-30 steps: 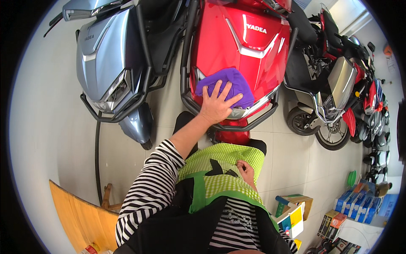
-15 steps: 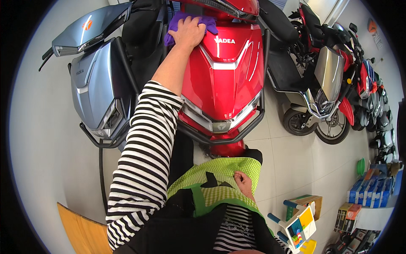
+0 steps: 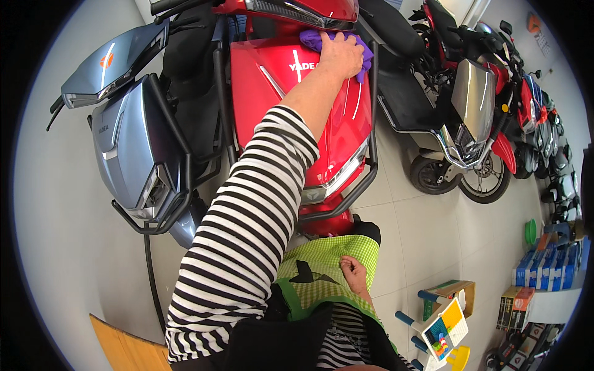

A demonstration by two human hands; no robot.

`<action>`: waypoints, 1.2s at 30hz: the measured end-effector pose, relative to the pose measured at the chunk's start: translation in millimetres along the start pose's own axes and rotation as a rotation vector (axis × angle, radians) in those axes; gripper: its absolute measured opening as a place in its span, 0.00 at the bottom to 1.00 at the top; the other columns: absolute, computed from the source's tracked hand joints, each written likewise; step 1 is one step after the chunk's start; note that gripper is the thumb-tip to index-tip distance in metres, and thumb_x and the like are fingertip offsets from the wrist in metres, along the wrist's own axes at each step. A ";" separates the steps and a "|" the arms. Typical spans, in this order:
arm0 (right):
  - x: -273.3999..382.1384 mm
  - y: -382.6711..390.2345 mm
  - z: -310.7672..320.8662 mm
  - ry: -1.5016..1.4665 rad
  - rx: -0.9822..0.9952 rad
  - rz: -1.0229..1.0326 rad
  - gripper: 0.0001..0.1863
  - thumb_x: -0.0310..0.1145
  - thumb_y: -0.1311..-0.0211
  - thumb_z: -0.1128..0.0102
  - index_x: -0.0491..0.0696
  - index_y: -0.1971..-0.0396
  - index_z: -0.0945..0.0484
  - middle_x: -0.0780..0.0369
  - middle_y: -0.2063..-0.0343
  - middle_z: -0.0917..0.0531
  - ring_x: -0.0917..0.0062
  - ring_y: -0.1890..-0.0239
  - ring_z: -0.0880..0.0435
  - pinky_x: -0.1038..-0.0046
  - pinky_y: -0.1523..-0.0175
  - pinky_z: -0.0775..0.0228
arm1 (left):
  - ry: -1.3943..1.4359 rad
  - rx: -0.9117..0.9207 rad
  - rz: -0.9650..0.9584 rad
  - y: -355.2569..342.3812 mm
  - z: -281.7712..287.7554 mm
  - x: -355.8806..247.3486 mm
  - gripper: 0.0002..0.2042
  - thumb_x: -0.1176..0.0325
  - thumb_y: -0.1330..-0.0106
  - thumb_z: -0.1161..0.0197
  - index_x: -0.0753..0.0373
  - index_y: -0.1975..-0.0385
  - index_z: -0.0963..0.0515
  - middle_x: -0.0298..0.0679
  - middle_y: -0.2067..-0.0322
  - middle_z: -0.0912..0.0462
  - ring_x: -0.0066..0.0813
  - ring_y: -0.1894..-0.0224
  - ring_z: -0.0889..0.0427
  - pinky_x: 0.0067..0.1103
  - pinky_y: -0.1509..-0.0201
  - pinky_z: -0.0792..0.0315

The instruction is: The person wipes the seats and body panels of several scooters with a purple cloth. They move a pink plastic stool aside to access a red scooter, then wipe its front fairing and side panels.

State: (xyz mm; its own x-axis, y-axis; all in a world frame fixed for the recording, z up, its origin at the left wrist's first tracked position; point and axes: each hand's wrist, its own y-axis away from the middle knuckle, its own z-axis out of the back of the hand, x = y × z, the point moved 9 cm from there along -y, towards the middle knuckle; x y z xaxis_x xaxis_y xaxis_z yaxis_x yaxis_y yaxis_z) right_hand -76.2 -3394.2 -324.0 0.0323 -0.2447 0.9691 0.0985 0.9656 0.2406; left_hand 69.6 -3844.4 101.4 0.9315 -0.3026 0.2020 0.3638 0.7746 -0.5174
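My left hand (image 3: 341, 57) presses a bunched purple cloth (image 3: 366, 60) against the top right of the red scooter's glossy front panel (image 3: 260, 68), just under its headlight. The fingers bend over the cloth, and part of it is hidden beneath them. My left forearm, in a black-and-white striped sleeve, reaches across the panel and covers part of it. My right hand (image 3: 354, 274) hangs low in front of my green checked apron (image 3: 322, 255), its fingers curled in with nothing visible in them.
A grey-blue scooter (image 3: 133, 130) with black guard bars stands close on the left. More scooters (image 3: 473, 105) line the right side. At lower right are a small toy-brick table (image 3: 442, 331), a green bowl (image 3: 530, 231) and stacked boxes (image 3: 544, 270). A wooden board (image 3: 124, 343) shows at lower left.
My left hand has slid the purple cloth from the panel's top left across to its top right. My right hand remains low by the apron, and the view has shifted slightly.
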 end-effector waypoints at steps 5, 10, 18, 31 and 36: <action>-3.3 -0.1 5.9 -0.035 -0.030 -0.035 0.12 0.25 0.37 0.39 0.41 0.54 0.19 0.66 0.66 0.16 0.87 0.65 0.20 0.85 0.58 0.29 | -0.043 -0.031 -0.027 9.6 -0.5 9.7 0.17 0.53 0.29 0.52 0.43 0.44 0.25 0.30 0.45 0.26 0.32 0.42 0.28 0.60 0.41 0.42; -0.9 -0.7 5.8 -0.090 -0.030 -0.038 0.12 0.25 0.36 0.39 0.40 0.54 0.19 0.67 0.66 0.16 0.88 0.65 0.21 0.85 0.58 0.29 | 0.057 -0.209 0.159 43.8 14.9 62.9 0.18 0.51 0.30 0.52 0.45 0.44 0.26 0.35 0.48 0.23 0.39 0.43 0.27 0.63 0.38 0.48; -0.4 -1.3 6.8 -0.040 -0.049 -0.008 0.12 0.25 0.37 0.39 0.41 0.54 0.19 0.66 0.66 0.15 0.88 0.64 0.21 0.86 0.59 0.29 | 0.119 -0.334 0.527 111.9 18.2 157.7 0.23 0.51 0.30 0.53 0.48 0.38 0.30 0.40 0.38 0.30 0.44 0.35 0.35 0.60 0.41 0.43; -4.5 -8.9 -3.3 0.150 0.000 0.028 0.13 0.29 0.39 0.37 0.46 0.54 0.18 0.65 0.67 0.14 0.87 0.65 0.19 0.84 0.62 0.29 | 0.004 -0.331 0.034 223.9 20.7 14.3 0.17 0.58 0.38 0.40 0.47 0.49 0.24 0.33 0.44 0.26 0.34 0.42 0.29 0.45 0.46 0.40; -6.7 -7.7 -2.3 0.131 -0.003 0.005 0.13 0.28 0.39 0.38 0.46 0.54 0.18 0.66 0.66 0.15 0.87 0.65 0.19 0.84 0.61 0.28 | 0.046 -0.364 -0.014 213.5 26.3 -1.8 0.15 0.60 0.38 0.40 0.50 0.51 0.23 0.33 0.50 0.23 0.32 0.47 0.27 0.43 0.49 0.38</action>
State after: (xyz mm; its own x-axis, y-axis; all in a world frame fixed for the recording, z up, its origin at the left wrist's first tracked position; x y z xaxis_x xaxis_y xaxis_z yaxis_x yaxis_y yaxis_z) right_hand -74.9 -3400.2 -332.5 0.1622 -0.2494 0.9547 0.1009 0.9666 0.2354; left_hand 145.6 -3663.9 12.4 0.9226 -0.3424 0.1777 0.3446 0.5245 -0.7786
